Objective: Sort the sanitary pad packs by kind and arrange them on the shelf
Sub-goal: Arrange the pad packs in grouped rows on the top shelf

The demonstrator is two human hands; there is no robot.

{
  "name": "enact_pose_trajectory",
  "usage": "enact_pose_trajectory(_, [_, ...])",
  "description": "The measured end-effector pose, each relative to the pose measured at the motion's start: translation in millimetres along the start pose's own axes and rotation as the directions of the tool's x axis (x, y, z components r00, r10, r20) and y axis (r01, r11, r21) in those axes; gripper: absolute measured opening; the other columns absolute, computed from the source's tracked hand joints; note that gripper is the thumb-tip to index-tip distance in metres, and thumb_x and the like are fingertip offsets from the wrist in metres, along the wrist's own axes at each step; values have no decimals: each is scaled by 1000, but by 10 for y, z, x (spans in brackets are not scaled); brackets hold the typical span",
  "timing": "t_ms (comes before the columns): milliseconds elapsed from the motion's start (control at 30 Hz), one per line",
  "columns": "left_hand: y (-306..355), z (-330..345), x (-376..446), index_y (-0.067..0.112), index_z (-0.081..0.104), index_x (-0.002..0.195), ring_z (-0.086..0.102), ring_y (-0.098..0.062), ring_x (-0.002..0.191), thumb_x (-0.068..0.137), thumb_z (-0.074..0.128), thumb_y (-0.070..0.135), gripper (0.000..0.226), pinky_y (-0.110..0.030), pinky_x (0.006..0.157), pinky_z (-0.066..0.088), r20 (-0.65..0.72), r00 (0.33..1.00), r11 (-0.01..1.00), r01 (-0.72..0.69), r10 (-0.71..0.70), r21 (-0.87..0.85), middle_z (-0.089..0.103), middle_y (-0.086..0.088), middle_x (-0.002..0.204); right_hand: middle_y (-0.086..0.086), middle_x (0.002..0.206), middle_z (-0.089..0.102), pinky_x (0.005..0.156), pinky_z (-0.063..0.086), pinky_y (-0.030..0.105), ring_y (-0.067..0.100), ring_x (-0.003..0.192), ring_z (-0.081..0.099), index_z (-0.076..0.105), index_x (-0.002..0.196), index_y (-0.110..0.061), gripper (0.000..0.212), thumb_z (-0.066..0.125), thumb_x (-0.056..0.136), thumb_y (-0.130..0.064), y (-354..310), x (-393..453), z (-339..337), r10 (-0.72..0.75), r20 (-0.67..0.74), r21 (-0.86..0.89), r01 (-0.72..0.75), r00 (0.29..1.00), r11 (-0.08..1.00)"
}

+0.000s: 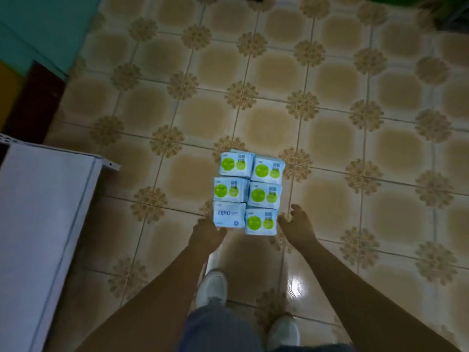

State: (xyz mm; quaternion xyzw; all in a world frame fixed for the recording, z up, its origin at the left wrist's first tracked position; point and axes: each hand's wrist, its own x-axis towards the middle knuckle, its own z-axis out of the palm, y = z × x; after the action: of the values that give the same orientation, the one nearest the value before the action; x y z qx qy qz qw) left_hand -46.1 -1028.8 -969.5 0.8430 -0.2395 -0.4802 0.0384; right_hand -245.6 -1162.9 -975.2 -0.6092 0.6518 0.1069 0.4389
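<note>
A white shelf [43, 224] stands at the left, cut by the picture edge, well apart from the packs. The tiled floor [330, 138] is around everything; two white shoes [212, 285] are near, under the arms. The light is dim, so small print on the packs is hard to read. The pad packs [248, 191] make a block of two columns and three rows, near the centre. Five show green circles; the near-left ZERO pack [228, 215] is plain blue-white. The left hand [206, 236] grips the near edge of the ZERO pack. The right hand [297, 226] is just beside the block, fingers loosely curled, grasping nothing.
</note>
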Motion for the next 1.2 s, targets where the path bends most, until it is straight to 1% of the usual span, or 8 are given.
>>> enact_pose_trajectory(133, [-347, 464, 1134, 11, 55, 129, 65, -29, 110, 77, 66, 33, 58, -35, 88, 54, -63, 997, 986, -60, 51, -155, 67, -10, 121, 22, 135, 49, 91, 47, 36, 39, 121, 53, 34, 141, 4, 83, 75, 81, -36, 453, 937, 736, 145, 148, 122, -164, 978, 979])
enact_pose_trajectory(233, [-529, 727, 1688, 7, 53, 130, 63, -29, 113, 86, 72, 25, 51, -37, 93, 52, -30, 996, 971, -86, 82, -223, 64, -12, 125, 19, 122, 63, 85, 58, 43, 33, 100, 67, 53, 127, -1, 103, 83, 47, -58, 920, 1574, 1252, 135, 222, 279, -196, 966, 940])
enact_pose_trajectory(333, [-590, 804, 1821, 8, 65, 119, 67, -23, 99, 84, 77, 29, 43, -31, 81, 56, -13, 997, 948, -77, 77, -308, 69, -10, 118, 18, 104, 71, 76, 59, 42, 30, 87, 71, 67, 111, -4, 53, 84, 71, -33, 965, 1632, 1407, 108, 166, 320, -157, 980, 934])
enact_pose_trajectory(500, [-503, 621, 1513, 3, 67, 114, 63, -13, 77, 86, 76, 18, 32, -9, 51, 46, 5, 999, 869, -26, 32, -493, 69, -11, 107, 15, 104, 72, 77, 60, 46, 29, 86, 71, 68, 109, -10, 52, 85, 67, -34, 687, 1284, 1263, 72, 177, 409, -140, 982, 902])
enact_pose_trajectory(667, [-66, -5, 432, 6, 60, 88, 66, -6, 50, 91, 69, 11, 10, -20, 40, 50, 13, 999, 699, 38, -42, -714, 64, -13, 92, 6, 97, 74, 80, 59, 48, 24, 87, 71, 68, 100, -20, 21, 77, 83, -28, 75, 348, 448, 2, 139, 527, -76, 990, 846])
enact_pose_trajectory(833, [484, -1001, -987, 12, 46, 121, 64, -15, 79, 91, 70, 18, 39, -19, 46, 52, -39, 996, 518, 7, -78, -856, 60, -5, 106, 2, 100, 75, 61, 59, 33, 20, 84, 73, 65, 113, -21, 24, 70, 89, -26, -842, -904, -823, -85, 178, 658, -54, 980, 751])
enact_pose_trajectory(1067, [1366, -2619, -3179, 7, 73, 103, 74, -14, 77, 83, 76, 27, 29, -23, 60, 54, -113, 987, 456, -154, 116, -877, 78, -6, 90, 2, 108, 74, 70, 59, 34, 22, 95, 72, 63, 118, -23, 30, 70, 89, -25, -2230, -2666, -2665, -279, 164, 688, 93, 946, 719])
enact_pose_trajectory(1200, [1687, -3370, -4279, 11, 71, 110, 73, -20, 94, 89, 72, 22, 24, -26, 72, 58, -249, 958, 360, -285, 145, -888, 77, -6, 102, 0, 91, 77, 57, 58, 29, 17, 77, 74, 64, 114, -18, 22, 65, 92, -21, -2910, -3576, -3443, -440, 106, 729, 231, 892, 644])
